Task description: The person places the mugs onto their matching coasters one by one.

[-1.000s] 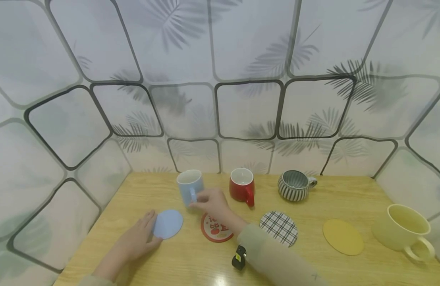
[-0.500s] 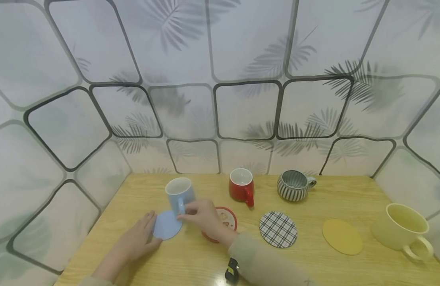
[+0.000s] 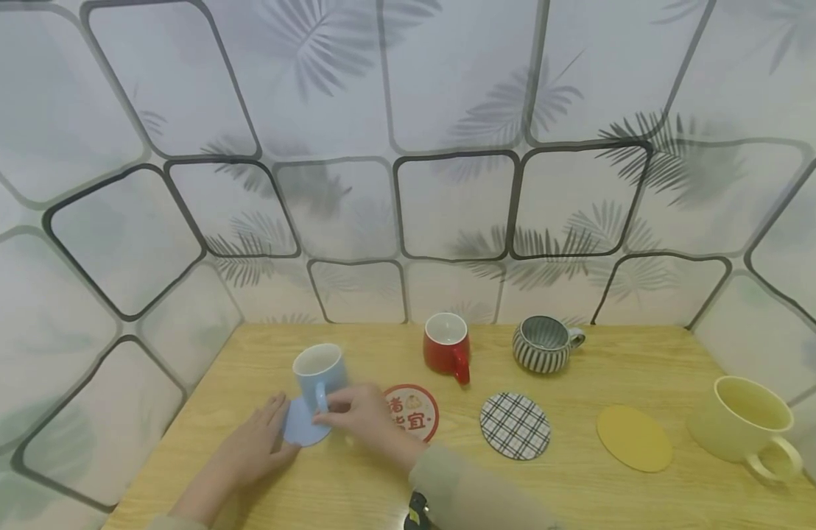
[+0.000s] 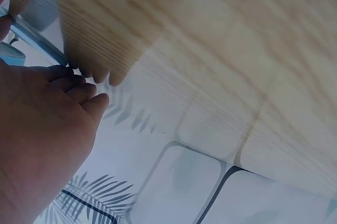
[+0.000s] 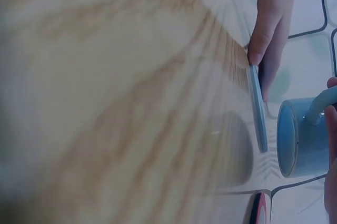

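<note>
My right hand (image 3: 368,419) pinches the handle of a light blue mug (image 3: 322,372). The mug is upright with its white inside showing, and overlaps the far part of a round light blue coaster (image 3: 298,428) in the head view. From the right wrist, a gap shows between the mug's base (image 5: 287,138) and the coaster's edge (image 5: 258,113). Flat on the table, the left hand (image 3: 252,442) rests at the coaster's left side, thumb and fingertips touching its rim. In the left wrist view those fingers lie extended along the wood.
A red mug (image 3: 441,353) and a striped grey cup (image 3: 539,357) stand at the back. Across the wooden table (image 3: 355,493) lie a red-rimmed coaster (image 3: 417,416), a plaid coaster (image 3: 515,425) and a yellow coaster (image 3: 633,438). A big yellow mug (image 3: 726,430) is at far right.
My right hand has carried the light blue mug left and toward me, from the back of the table to the blue coaster. The left hand has stayed in place.
</note>
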Demonstrator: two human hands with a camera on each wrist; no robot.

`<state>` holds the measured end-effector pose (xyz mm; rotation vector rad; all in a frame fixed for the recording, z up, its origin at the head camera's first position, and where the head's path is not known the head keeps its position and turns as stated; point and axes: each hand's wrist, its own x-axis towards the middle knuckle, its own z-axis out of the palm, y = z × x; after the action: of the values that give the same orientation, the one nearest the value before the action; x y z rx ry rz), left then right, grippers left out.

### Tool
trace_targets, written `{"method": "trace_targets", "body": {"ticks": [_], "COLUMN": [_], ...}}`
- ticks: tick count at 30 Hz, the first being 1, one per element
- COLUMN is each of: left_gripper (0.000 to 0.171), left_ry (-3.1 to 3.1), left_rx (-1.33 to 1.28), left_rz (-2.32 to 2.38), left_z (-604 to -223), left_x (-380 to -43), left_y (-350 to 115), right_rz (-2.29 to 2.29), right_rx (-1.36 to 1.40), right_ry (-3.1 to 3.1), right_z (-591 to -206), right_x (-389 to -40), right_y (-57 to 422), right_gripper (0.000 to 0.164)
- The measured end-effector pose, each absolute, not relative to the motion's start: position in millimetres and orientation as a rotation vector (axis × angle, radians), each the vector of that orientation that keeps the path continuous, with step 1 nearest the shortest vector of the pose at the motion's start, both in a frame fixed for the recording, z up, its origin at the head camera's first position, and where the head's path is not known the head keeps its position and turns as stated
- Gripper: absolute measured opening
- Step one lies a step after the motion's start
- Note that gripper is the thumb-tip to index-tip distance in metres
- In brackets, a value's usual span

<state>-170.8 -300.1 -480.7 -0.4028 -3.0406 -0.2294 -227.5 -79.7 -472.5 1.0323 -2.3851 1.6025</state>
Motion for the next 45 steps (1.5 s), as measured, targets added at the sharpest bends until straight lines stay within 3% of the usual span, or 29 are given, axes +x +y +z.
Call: {"method": "trace_targets", "body": {"ticks": [13, 45], "left_gripper": [0.078, 0.075], "left_ry": [-3.02, -2.996], "left_rx": [-0.42, -0.508], "left_rz": [-0.218, -0.24], "left_z": [-481.1, -485.7], "left_x": [-169.5, -172.6], "left_y": [-300.7, -308.5], "right_rz": [1.603, 1.408], "right_rx": [1.095, 1.154], "right_ry": [-2.412, -2.553], "right_z": [-480.1, -493.2], "right_x": [-217.5, -203.9], "right_y": [-91.8, -122.7], "right_gripper": [0.022, 0.01]}}
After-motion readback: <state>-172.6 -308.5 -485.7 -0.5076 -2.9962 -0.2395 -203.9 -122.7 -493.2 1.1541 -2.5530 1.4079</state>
